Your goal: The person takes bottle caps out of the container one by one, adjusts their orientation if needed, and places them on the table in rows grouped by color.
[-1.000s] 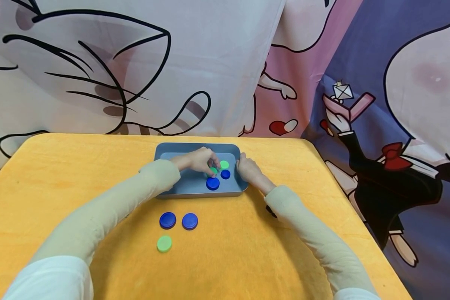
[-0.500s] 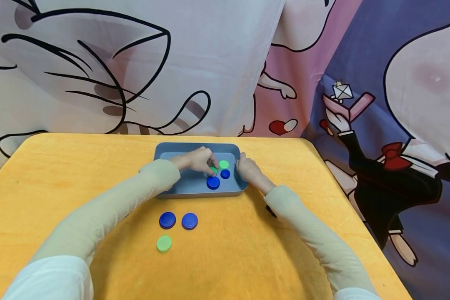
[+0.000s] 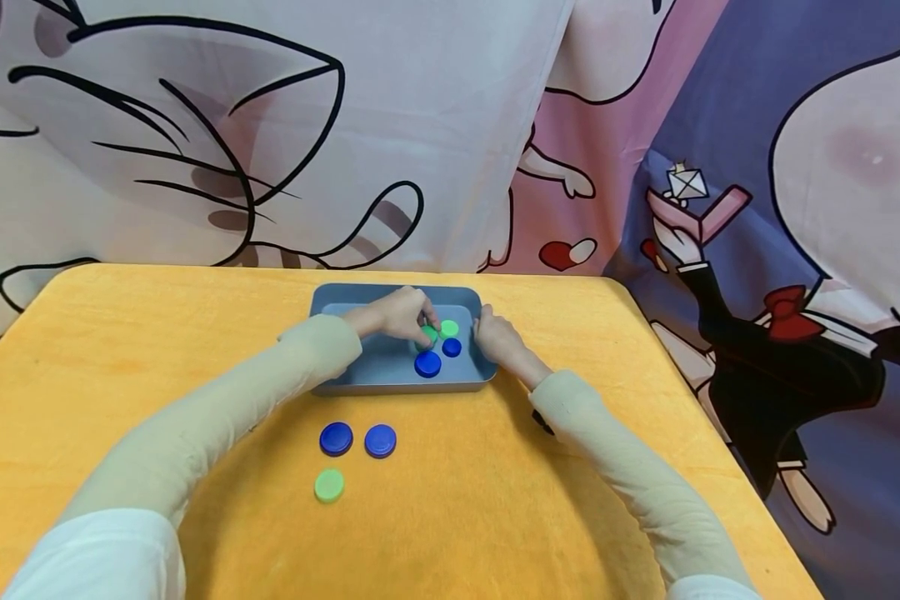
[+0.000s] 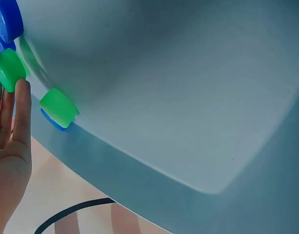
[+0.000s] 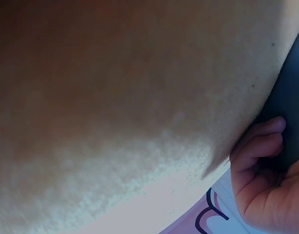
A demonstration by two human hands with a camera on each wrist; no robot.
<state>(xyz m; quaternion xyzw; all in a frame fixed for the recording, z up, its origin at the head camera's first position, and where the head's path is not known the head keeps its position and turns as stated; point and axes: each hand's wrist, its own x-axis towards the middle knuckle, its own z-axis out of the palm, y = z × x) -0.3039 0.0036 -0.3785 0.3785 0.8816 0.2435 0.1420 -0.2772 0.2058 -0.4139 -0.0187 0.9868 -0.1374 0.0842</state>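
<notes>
A green cap is pinched between the thumb and fingers of the left hand, which is closed only to the width of the cap. The cap is held inside the grey-blue tray, right of the middle; whether the tray floor is touched by it cannot be told. The right-hand end of the tray is gripped by the curled fingers of the right hand. Near the held cap, a pale green cap, a small blue cap and a larger blue cap are contained in the tray. On the yellow bench, nearer the person, a dark blue cap and a bright blue cap are laid side by side, slightly apart, with a lime cap placed before them. Any lettering on the caps is too small to be read. Cartoon figures are printed on the backdrop.
</notes>
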